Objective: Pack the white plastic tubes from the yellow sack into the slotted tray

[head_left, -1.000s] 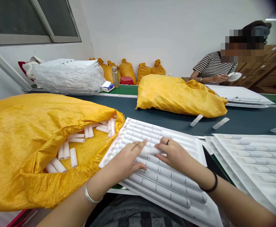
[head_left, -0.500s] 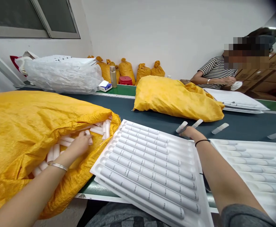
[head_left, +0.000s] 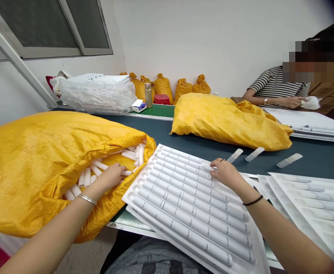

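My left hand (head_left: 114, 176) pinches a white tube (head_left: 127, 172) at the mouth of the open yellow sack (head_left: 47, 140), between the sack and the tray. Inside the sack lie several white tubes (head_left: 87, 176). My right hand (head_left: 225, 171) has its fingers closed on a clear cap piece (head_left: 206, 167) over the upper rows of the white tray (head_left: 258, 243). Printed white cylinders (head_left: 178, 190) fill most of the tray's grooves. Several frosted clear pieces (head_left: 254, 154) lie on the dark belt beyond my right hand.
More trays (head_left: 304, 213) with clear pieces lie at the right. Across the belt (head_left: 155, 131) rests a second yellow sack (head_left: 226, 120). A plastic-wrapped stack (head_left: 95, 93) is back left. A person (head_left: 272, 85) in a striped shirt works at the back right.
My right hand has moved from the belt back over the tray, with a clear piece. My left hand has brought a tube from inside the sack toward the tray. The view has shifted left.
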{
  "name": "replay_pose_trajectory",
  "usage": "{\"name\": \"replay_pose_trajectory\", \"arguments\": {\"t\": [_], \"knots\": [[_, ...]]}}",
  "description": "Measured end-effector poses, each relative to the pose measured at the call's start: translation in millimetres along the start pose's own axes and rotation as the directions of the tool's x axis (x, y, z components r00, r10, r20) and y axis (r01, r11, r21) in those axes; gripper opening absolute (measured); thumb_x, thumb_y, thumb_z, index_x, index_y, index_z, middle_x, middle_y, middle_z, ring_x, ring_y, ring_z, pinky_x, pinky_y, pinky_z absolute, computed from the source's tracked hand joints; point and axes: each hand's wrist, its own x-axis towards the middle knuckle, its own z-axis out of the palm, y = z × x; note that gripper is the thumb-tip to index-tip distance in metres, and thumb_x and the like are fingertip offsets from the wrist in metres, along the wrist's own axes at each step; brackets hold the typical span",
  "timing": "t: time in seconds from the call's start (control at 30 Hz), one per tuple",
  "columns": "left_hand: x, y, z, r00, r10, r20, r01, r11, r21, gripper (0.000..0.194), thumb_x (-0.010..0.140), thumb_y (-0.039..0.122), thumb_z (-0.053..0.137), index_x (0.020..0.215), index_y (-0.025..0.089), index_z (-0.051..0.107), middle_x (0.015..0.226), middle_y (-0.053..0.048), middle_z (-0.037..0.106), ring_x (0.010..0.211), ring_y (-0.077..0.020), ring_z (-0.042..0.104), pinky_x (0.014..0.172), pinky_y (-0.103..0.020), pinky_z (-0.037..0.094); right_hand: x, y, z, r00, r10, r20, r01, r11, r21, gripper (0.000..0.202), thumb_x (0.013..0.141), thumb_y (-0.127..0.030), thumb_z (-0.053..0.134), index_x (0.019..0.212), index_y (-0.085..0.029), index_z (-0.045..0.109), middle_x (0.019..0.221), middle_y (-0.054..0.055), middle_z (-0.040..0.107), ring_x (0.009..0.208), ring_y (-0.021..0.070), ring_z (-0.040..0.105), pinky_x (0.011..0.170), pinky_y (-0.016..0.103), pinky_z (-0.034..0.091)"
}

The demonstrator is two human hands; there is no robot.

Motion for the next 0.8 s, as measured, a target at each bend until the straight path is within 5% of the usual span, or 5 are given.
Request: {"name": "replay_pose_trajectory", "arguments": {"t": [0.3, 0.43, 0.6, 0.7, 0.8], "knots": [[-26, 80, -7.0, 0.898, 0.131, -0.421, -0.302, 0.878, -0.372, 0.034, 0.092, 0.037, 0.043, 0.119, 0.017, 0.052, 0.115, -0.010, 0.061, 0.106, -0.0210, 0.058, 0.092, -0.032, 0.046, -66, -51, -32, 0.988, -0.064, -0.141, 0.131, 0.828, 0.546, 0.019, 0.081, -0.024, 0.053, 0.099, -0.020, 0.054, 0.084, 0.003, 0.059, 0.065, 0.0147, 0.053, 0.060, 0.029, 0.044], [-46, 149, 1.6, 0.861, 0.159, -0.484, -0.503, 0.413, -0.759, 0.025, 0.084, 0.029, 0.063, 0.107, 0.021, 0.060, 0.106, -0.007, 0.066, 0.102, -0.0193, 0.061, 0.093, -0.031, 0.046, -83, -92, -34, 0.976, -0.152, -0.157, 0.216, 0.549, 0.808, 0.017, 0.081, -0.022, 0.055, 0.098, -0.020, 0.056, 0.090, 0.003, 0.057, 0.066, 0.0118, 0.051, 0.060, 0.026, 0.045], [-61, 196, -1.0, 0.941, -0.016, -0.337, -0.331, -0.239, -0.913, 0.051, 0.076, 0.027, 0.073, 0.120, 0.035, 0.047, 0.097, 0.001, 0.069, 0.092, -0.0141, 0.067, 0.084, -0.028, 0.052, -94, -112, -33, 0.988, -0.139, -0.061, 0.082, 0.153, 0.985, 0.022, 0.081, -0.030, 0.064, 0.098, -0.019, 0.057, 0.086, 0.002, 0.057, 0.064, 0.0100, 0.055, 0.060, 0.026, 0.049], [-64, 198, -1.5, 0.956, 0.000, -0.295, -0.287, -0.238, -0.928, 0.050, 0.071, 0.025, 0.078, 0.113, 0.032, 0.052, 0.095, 0.003, 0.067, 0.088, -0.0121, 0.066, 0.080, -0.024, 0.053, -102, -112, -34, 0.985, -0.139, -0.098, 0.109, 0.069, 0.992, 0.023, 0.082, -0.030, 0.065, 0.101, -0.019, 0.058, 0.078, 0.000, 0.057, 0.064, 0.0100, 0.057, 0.062, 0.025, 0.050], [-65, 186, -0.4, 0.910, -0.033, -0.414, -0.409, 0.098, -0.907, 0.034, 0.068, 0.026, 0.080, 0.096, 0.025, 0.061, 0.089, 0.003, 0.066, 0.080, -0.0090, 0.062, 0.073, -0.017, 0.049, -107, -104, -41, 0.954, -0.136, -0.267, 0.295, 0.261, 0.919, 0.024, 0.086, -0.023, 0.061, 0.109, -0.022, 0.060, 0.096, 0.005, 0.060, 0.083, 0.0140, 0.060, 0.072, 0.027, 0.051]]}}
